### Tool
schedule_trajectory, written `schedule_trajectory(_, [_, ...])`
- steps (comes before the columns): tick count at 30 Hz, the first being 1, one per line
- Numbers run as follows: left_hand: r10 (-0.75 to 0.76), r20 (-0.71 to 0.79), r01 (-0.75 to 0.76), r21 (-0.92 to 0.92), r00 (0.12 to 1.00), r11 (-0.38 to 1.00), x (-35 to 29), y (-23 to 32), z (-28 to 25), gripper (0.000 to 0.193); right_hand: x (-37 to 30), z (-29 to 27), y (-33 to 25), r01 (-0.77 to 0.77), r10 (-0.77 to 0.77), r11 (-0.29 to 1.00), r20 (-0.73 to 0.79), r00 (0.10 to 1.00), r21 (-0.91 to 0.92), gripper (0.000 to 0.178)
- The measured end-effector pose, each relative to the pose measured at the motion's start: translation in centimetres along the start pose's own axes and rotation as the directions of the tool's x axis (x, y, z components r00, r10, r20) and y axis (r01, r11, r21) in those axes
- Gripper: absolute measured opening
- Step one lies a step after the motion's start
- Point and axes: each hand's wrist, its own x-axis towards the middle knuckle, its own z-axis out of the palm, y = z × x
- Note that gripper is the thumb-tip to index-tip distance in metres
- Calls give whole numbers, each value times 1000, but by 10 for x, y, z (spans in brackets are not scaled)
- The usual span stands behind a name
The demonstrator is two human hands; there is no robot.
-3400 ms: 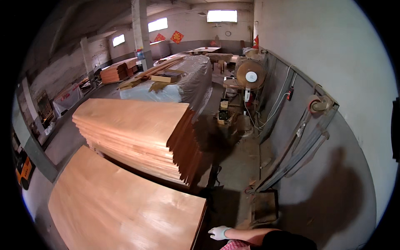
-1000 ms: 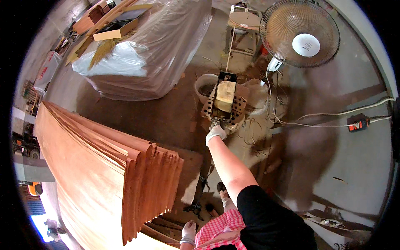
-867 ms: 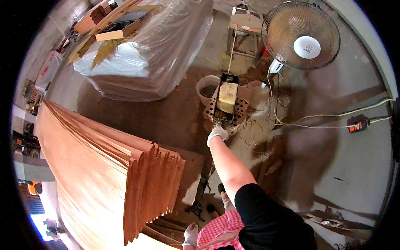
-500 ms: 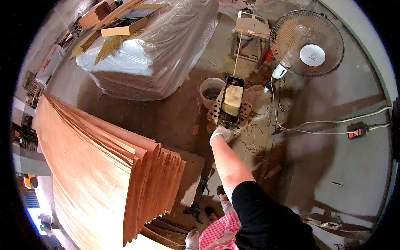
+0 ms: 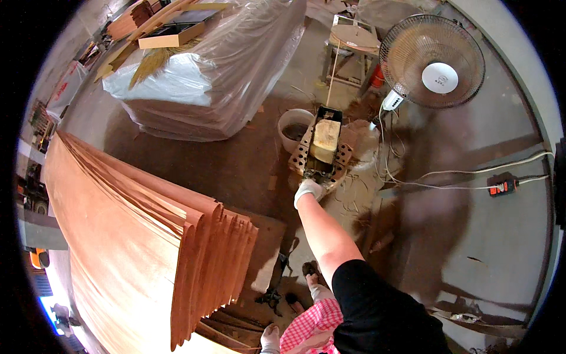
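My right hand (image 5: pixel 308 190), in a whitish glove, reaches far forward and is closed at the near end of a long black tray-like holder (image 5: pixel 322 171). Inside the holder sits a thick, pale yellow block (image 5: pixel 326 134) with a worn surface. Beneath it are reddish-brown pieces with round holes (image 5: pixel 296 158). What exactly the fingers grip is hidden by the glove. At the lower edge, beside a pink checked apron (image 5: pixel 312 324), hangs my left hand (image 5: pixel 270 336), also pale-gloved. Its fingers are too small to read.
A white bucket (image 5: pixel 293 137) stands left of the holder. A tall stack of reddish-brown sheets (image 5: pixel 130 218) fills the left. Beyond are a plastic-wrapped pile (image 5: pixel 218 76) and a stool (image 5: pixel 355 38). On the right are a fan (image 5: pixel 433 65), cables and a power strip (image 5: pixel 502 186).
The whole view has shifted slightly, so most things sit a little further left. My right hand stays at the near end of the holder.
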Motion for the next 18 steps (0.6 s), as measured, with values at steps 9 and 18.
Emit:
schedule_trajectory(9, [-446,157,436,-632,881,640,12,112,-46,30,-1,-24,-11,-2,-19,972,88,996,234,24])
schedule_trajectory(18, [-355,127,352,-628,926,694,34,137,-46,31,14,-23,-27,-155,144,976,81,986,155,18])
